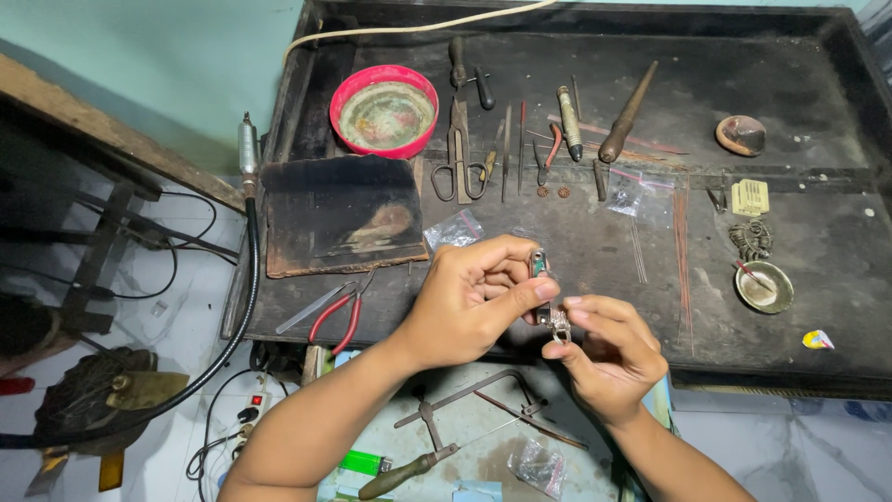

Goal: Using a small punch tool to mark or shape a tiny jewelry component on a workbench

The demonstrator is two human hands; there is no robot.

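My left hand (469, 297) pinches a small tool with a green and dark handle (538, 265), held upright over the front edge of the black workbench (595, 232). Just below it, my right hand (609, 358) grips a small silvery metal piece (559, 325) between thumb and fingertips. The tool's lower end meets the metal piece; the contact itself is too small to make out.
A red bowl (386, 110), scissors (457, 163), files, an awl (627, 116) and a charred block (342, 214) lie on the bench. Red-handled pliers (339, 316) sit at the front left. A small metal dish (764, 286) stands right. A saw frame (465, 418) lies below, a flex-shaft handpiece (248, 149) hangs left.
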